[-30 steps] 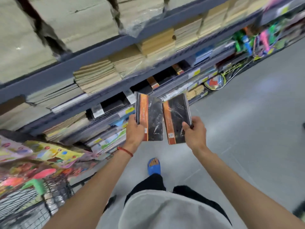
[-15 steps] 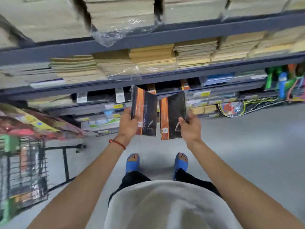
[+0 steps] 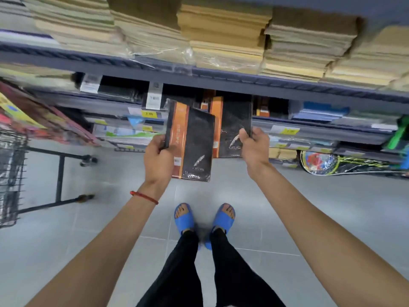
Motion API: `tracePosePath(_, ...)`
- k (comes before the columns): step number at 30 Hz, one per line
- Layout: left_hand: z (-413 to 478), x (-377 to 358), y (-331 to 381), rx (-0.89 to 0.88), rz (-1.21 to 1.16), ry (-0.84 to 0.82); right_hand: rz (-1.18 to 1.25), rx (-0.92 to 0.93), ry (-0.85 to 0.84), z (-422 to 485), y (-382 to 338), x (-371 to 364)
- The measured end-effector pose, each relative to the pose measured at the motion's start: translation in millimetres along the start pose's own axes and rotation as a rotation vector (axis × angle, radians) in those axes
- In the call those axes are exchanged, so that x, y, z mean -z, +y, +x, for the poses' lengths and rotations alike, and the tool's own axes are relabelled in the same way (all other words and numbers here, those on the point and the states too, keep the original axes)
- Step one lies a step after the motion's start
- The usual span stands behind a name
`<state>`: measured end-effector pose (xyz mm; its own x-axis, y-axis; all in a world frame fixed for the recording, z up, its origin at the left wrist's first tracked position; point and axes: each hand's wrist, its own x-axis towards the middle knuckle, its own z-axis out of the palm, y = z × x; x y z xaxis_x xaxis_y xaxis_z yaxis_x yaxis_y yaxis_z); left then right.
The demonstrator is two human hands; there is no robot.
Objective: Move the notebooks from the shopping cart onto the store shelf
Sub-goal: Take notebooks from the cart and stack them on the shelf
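Observation:
I hold two black notebooks with orange spines, both wrapped in clear plastic. My left hand grips the left notebook by its spine edge. The right notebook is pinched at its right edge by my right hand, and its top reaches into the dark shelf opening, where more black and orange notebooks stand. The wire shopping cart is at the left edge, behind my left arm.
The grey shelf rail runs across above my hands, with stacks of brown paper pads on top. Lower shelves hold colourful stationery and price tags. A netted racket pack lies at floor level on the right. Grey tiled floor is under my feet.
The view has turned square to the shelf and closer. Both hands have moved the notebooks toward the dark shelf opening, the right one higher than the left. The cart has slid to the left edge.

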<state>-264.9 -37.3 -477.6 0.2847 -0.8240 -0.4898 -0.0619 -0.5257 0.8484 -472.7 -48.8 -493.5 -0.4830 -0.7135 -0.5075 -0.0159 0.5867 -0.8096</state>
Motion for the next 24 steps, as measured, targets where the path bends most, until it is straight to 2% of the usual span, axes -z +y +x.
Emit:
tracePosePath(8, 12, 3, -11, 0.019, -0.111, -0.03, 0.04, 0.046, 0.106, 38, 18, -20)
tracePosePath(14, 14, 11, -8, 0.073, -0.17, -0.007, 0.034, 0.17, -0.012, 39, 17, -21)
tracePosePath(20, 7, 17, 1, 0.108, -0.148, -0.044, -0.267, 0.265, -0.183, 49, 43, -7)
tracePosePath(24, 8, 14, 3, 0.125, -0.148, -0.065, -0.376, 0.293, -0.161, 35, 24, -6)
